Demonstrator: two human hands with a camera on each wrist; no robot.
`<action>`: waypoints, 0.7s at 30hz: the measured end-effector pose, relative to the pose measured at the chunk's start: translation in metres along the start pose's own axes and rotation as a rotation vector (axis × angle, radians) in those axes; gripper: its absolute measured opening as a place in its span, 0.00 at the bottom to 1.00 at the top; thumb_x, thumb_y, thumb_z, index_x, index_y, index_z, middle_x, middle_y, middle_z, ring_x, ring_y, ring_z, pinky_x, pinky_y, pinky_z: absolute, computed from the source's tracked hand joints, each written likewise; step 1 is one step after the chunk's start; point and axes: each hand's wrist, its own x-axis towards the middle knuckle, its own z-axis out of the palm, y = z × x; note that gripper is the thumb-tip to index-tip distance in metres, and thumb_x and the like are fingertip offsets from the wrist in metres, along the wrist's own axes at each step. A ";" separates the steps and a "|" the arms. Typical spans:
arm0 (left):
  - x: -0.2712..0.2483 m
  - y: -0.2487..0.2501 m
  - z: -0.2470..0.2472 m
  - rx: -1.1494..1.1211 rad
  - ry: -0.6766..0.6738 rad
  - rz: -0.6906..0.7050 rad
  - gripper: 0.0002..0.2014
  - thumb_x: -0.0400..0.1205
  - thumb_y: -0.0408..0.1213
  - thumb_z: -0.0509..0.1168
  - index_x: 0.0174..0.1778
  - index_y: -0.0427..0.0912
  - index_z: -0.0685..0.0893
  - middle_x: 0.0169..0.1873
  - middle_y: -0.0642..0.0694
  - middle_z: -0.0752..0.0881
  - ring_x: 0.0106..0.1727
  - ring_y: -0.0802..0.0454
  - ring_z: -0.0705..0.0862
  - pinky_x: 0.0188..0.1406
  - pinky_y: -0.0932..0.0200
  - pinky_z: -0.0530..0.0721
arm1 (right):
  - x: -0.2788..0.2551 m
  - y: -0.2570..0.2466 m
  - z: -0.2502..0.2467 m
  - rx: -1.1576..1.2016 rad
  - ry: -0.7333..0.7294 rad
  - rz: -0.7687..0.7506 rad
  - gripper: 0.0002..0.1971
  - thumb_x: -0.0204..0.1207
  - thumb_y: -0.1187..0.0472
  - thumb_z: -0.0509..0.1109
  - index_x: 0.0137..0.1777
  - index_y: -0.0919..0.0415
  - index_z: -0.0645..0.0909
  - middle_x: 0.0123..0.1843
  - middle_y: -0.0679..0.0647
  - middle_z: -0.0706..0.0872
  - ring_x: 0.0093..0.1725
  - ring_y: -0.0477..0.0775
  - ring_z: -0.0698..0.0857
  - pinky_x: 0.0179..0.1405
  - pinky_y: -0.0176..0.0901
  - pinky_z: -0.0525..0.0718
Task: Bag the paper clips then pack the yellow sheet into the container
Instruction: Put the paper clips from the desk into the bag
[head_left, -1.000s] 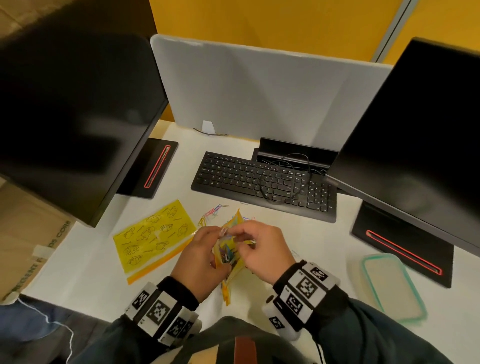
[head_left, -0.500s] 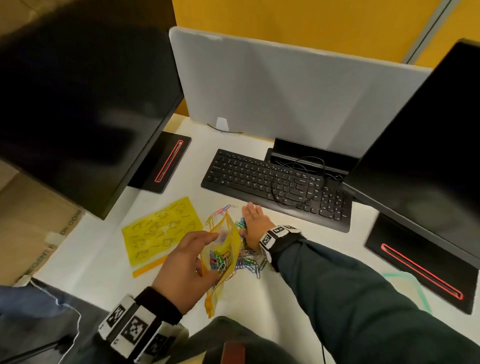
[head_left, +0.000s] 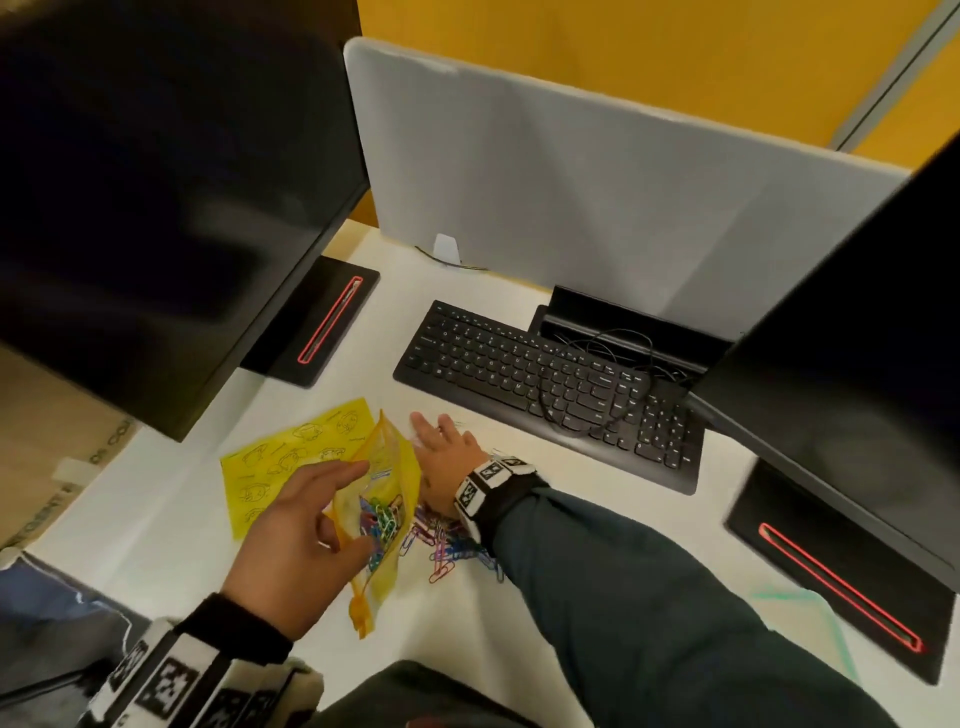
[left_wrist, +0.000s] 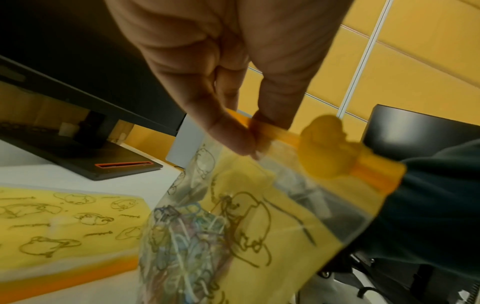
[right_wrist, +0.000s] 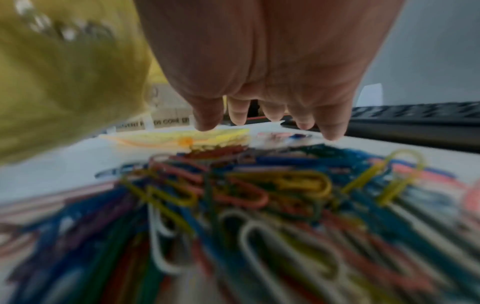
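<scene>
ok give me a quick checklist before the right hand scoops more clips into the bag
1. Bag held: ok. The left hand pinches its top strip in the left wrist view.
2. Bag mouth open: cannot tell. The opening is not clearly shown.
3. Right hand free: ok. Fingers are straight and hold nothing, above the desk near the keyboard.
4. Loose clips within reach: ok. The pile lies on the desk under the right wrist, beside the bag.
5. Clips already bagged: ok. A coloured bunch shows through the bag.
6. Yellow sheet out of the way: ok. It lies flat to the left of the bag.
</scene>
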 end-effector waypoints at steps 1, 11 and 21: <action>0.000 -0.001 -0.002 -0.001 0.003 -0.013 0.31 0.64 0.27 0.76 0.60 0.56 0.79 0.55 0.68 0.72 0.35 0.55 0.80 0.32 0.79 0.75 | 0.004 0.001 0.004 -0.034 -0.014 -0.003 0.30 0.83 0.49 0.53 0.82 0.50 0.46 0.85 0.53 0.39 0.83 0.63 0.38 0.81 0.66 0.45; 0.000 -0.003 -0.004 0.014 -0.005 -0.036 0.30 0.65 0.26 0.75 0.59 0.55 0.79 0.56 0.57 0.75 0.36 0.58 0.81 0.32 0.80 0.75 | -0.059 0.040 0.026 -0.029 -0.008 -0.037 0.26 0.85 0.52 0.49 0.82 0.50 0.50 0.85 0.50 0.49 0.84 0.61 0.47 0.82 0.60 0.54; -0.007 0.012 0.020 0.034 -0.162 0.083 0.30 0.65 0.26 0.73 0.61 0.54 0.78 0.58 0.56 0.75 0.34 0.60 0.80 0.33 0.78 0.75 | -0.173 0.080 0.043 0.351 0.159 0.510 0.51 0.66 0.49 0.78 0.81 0.51 0.48 0.77 0.55 0.63 0.74 0.58 0.65 0.72 0.50 0.71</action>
